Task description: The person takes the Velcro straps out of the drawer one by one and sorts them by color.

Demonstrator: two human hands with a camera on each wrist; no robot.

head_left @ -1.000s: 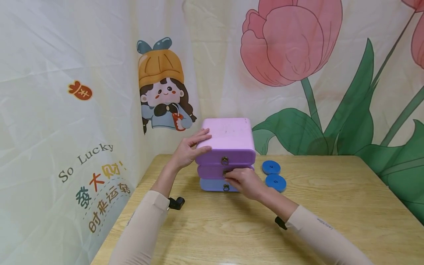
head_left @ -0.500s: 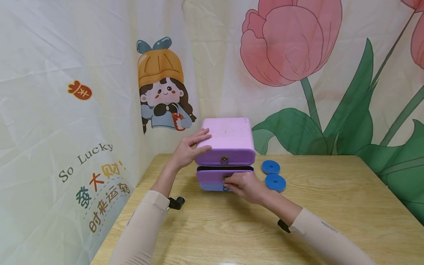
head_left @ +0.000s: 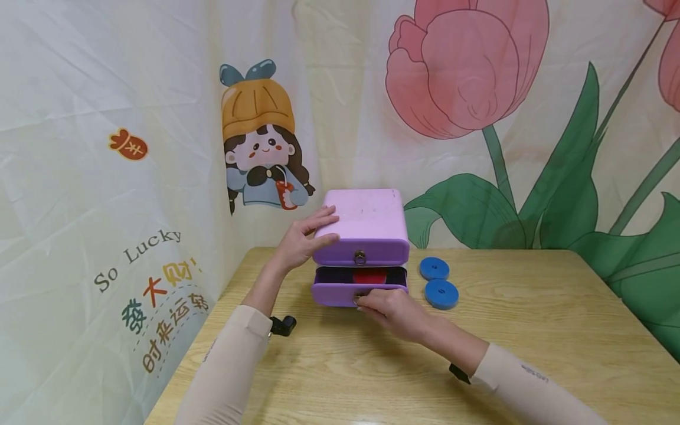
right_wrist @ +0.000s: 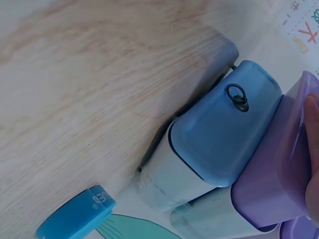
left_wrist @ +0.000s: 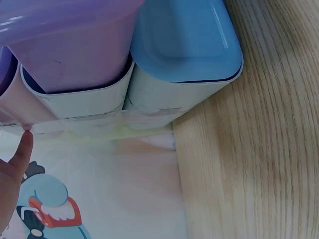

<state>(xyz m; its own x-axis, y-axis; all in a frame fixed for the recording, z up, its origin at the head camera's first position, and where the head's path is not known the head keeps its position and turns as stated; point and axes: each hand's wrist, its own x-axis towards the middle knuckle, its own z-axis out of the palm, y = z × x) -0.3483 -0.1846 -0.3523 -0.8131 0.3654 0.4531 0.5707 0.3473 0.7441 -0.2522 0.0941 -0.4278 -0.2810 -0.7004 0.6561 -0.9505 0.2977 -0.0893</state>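
Note:
A small pink and purple chest of drawers (head_left: 366, 212) stands at the back of the table. My left hand (head_left: 303, 242) rests on its upper left edge, fingers extended over the top and thumb along the front. With my right hand (head_left: 398, 313) I pinch the ring pull (head_left: 358, 298) of the middle drawer (head_left: 332, 294), which is pulled partway out. Inside it shows a flat red thing (head_left: 370, 276) on a dark interior; its kind is unclear. The top drawer is closed. In the right wrist view the blue bottom drawer (right_wrist: 214, 134) is closed, its ring hanging free.
Two blue discs with center holes, a rear one (head_left: 434, 268) and a front one (head_left: 441, 294), lie right of the chest on the wooden table (head_left: 520, 330). A printed curtain (head_left: 350, 118) hangs close behind and at the left.
The middle drawer has slid out toward me, pulled by my right hand, uncovering the red thing inside. My left hand has stayed on the chest.

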